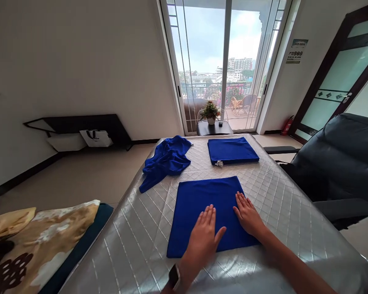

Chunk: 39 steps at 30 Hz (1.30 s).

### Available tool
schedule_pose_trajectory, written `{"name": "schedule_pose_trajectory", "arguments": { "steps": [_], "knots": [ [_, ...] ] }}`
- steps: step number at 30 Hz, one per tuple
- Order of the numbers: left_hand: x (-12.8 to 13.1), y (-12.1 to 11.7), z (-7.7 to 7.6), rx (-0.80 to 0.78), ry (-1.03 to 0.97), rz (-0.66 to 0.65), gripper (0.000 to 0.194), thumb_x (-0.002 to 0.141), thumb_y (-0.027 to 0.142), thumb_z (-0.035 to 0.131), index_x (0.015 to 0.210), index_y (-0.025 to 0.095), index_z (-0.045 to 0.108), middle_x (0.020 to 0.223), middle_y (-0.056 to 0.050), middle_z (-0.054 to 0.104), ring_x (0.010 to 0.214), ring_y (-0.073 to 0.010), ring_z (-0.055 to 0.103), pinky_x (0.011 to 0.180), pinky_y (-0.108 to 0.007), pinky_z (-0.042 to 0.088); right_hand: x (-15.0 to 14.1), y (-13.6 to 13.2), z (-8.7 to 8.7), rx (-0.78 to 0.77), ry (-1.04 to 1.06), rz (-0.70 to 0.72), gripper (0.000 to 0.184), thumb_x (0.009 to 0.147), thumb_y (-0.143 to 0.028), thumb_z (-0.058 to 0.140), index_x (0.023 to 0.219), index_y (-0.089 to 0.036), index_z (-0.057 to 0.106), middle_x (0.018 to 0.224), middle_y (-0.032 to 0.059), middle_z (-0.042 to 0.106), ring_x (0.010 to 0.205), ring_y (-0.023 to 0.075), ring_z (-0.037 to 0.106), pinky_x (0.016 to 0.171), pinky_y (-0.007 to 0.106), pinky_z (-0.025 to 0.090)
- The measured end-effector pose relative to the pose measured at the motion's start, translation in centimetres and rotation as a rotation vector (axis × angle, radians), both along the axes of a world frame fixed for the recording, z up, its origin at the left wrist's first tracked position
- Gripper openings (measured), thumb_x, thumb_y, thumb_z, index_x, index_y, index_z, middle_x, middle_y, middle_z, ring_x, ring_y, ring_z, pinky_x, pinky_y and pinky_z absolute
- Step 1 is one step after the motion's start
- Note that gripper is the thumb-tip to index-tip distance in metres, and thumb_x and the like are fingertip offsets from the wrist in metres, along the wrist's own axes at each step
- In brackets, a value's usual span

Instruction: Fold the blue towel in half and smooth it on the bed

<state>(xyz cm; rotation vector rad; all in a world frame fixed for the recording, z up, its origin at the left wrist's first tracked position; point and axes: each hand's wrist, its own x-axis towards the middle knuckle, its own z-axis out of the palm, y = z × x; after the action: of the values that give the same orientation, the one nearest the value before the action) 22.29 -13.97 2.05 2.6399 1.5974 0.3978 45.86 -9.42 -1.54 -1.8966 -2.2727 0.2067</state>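
Observation:
A folded blue cloth point(208, 192) lies flat on the silver quilted table cover point(141, 228), right in front of me. My left hand point(205, 228) rests on its lower middle, palm down, fingers together and stretched out, thumb apart. On the cloth's right edge lies my right hand point(247, 212), flat with straight fingers. Farther back on the right sits a neatly folded blue cloth stack point(233, 150) with a small white tag at its front edge. A crumpled blue cloth point(170, 159) is spread loosely at the back left.
A black armchair point(346, 159) stands close on the right. Patterned bedding point(55, 241) is at the lower left. Beyond the far edge, a potted plant point(211, 112) stands on a small table point(214, 128) before the glass sliding door. A white bag point(95, 138) sits by the left wall.

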Motion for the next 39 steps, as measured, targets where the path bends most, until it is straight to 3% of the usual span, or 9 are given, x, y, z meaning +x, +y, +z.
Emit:
{"name": "schedule_pose_trajectory", "arguments": {
  "steps": [4, 9, 14, 21, 24, 29, 34, 39],
  "knots": [
    [5.8, 3.3, 0.3, 0.068, -0.033, -0.142, 0.065, 0.107, 0.050, 0.026, 0.158, 0.012, 0.033, 0.164, -0.013, 0.036, 0.153, -0.0249, 0.031, 0.123, -0.047, 0.035, 0.3, -0.1, -0.3, 0.022, -0.029, 0.007, 0.064, 0.108, -0.044, 0.020, 0.161, -0.008, 0.025, 0.168, 0.0117, 0.018, 0.156, 0.0209, 0.013, 0.127, 0.043, 0.016],
    [7.7, 5.2, -1.9, 0.056, -0.039, -0.081, 0.068, 0.106, 0.053, 0.023, 0.158, 0.010, 0.033, 0.164, -0.014, 0.036, 0.154, -0.0253, 0.029, 0.125, -0.047, 0.031, 0.5, -0.1, 0.3, -0.004, -0.023, 0.021, 0.062, 0.107, -0.038, 0.021, 0.161, -0.007, 0.026, 0.168, 0.0116, 0.018, 0.156, 0.0207, 0.014, 0.127, 0.043, 0.016],
    [4.4, 5.1, -3.0, 0.013, 0.007, 0.021, 0.074, 0.104, 0.060, 0.027, 0.160, 0.012, 0.028, 0.164, -0.014, 0.034, 0.154, -0.0261, 0.029, 0.125, -0.048, 0.030, 0.6, -0.2, 1.0, -0.037, 0.032, 0.007, 0.064, 0.108, -0.044, 0.019, 0.162, -0.009, 0.024, 0.168, 0.0099, 0.017, 0.156, 0.0202, 0.013, 0.127, 0.043, 0.016],
    [-6.1, 3.8, -4.0, 0.011, 0.039, 0.284, 0.079, 0.102, 0.065, 0.026, 0.161, 0.013, 0.024, 0.165, -0.015, 0.032, 0.154, -0.0278, 0.029, 0.125, -0.051, 0.028, 0.7, -0.3, 0.5, -0.005, 0.041, 0.006, 0.066, 0.108, -0.047, 0.016, 0.161, -0.008, 0.024, 0.168, 0.0090, 0.017, 0.156, 0.0198, 0.014, 0.128, 0.042, 0.016],
    [-9.2, 2.9, -4.5, -0.001, 0.014, 0.357, 0.081, 0.102, 0.066, 0.025, 0.160, 0.010, 0.025, 0.166, -0.017, 0.031, 0.154, -0.0283, 0.028, 0.125, -0.050, 0.028, 0.7, -0.2, -0.1, 0.021, 0.047, 0.006, 0.066, 0.108, -0.047, 0.016, 0.161, -0.010, 0.025, 0.168, 0.0088, 0.019, 0.156, 0.0204, 0.015, 0.128, 0.044, 0.017],
    [-10.4, 2.4, -5.5, -0.013, -0.041, 0.404, 0.083, 0.102, 0.065, 0.024, 0.158, 0.005, 0.028, 0.166, -0.018, 0.030, 0.154, -0.0301, 0.028, 0.124, -0.051, 0.030, 0.9, -0.2, -0.6, 0.022, 0.040, 0.005, 0.067, 0.108, -0.050, 0.016, 0.161, -0.010, 0.023, 0.168, 0.0096, 0.019, 0.156, 0.0190, 0.016, 0.127, 0.043, 0.018],
    [-10.1, 2.2, -6.2, 0.039, -0.097, 0.391, 0.080, 0.102, 0.064, 0.026, 0.159, 0.008, 0.029, 0.165, -0.018, 0.031, 0.153, -0.0299, 0.030, 0.123, -0.052, 0.031, 1.4, -0.3, -0.8, 0.017, 0.041, 0.005, 0.067, 0.108, -0.052, 0.017, 0.163, -0.014, 0.022, 0.168, 0.0093, 0.020, 0.156, 0.0191, 0.018, 0.127, 0.044, 0.018],
    [-10.0, 1.8, -6.4, 0.058, -0.133, 0.378, 0.081, 0.102, 0.064, 0.027, 0.160, 0.009, 0.025, 0.166, -0.019, 0.030, 0.153, -0.0304, 0.030, 0.123, -0.052, 0.031, 1.7, 0.9, 0.0, -0.007, 0.022, 0.000, 0.068, 0.107, -0.052, 0.017, 0.162, -0.012, 0.025, 0.167, 0.0115, 0.024, 0.156, 0.0214, 0.019, 0.126, 0.046, 0.020]
  ]
}}
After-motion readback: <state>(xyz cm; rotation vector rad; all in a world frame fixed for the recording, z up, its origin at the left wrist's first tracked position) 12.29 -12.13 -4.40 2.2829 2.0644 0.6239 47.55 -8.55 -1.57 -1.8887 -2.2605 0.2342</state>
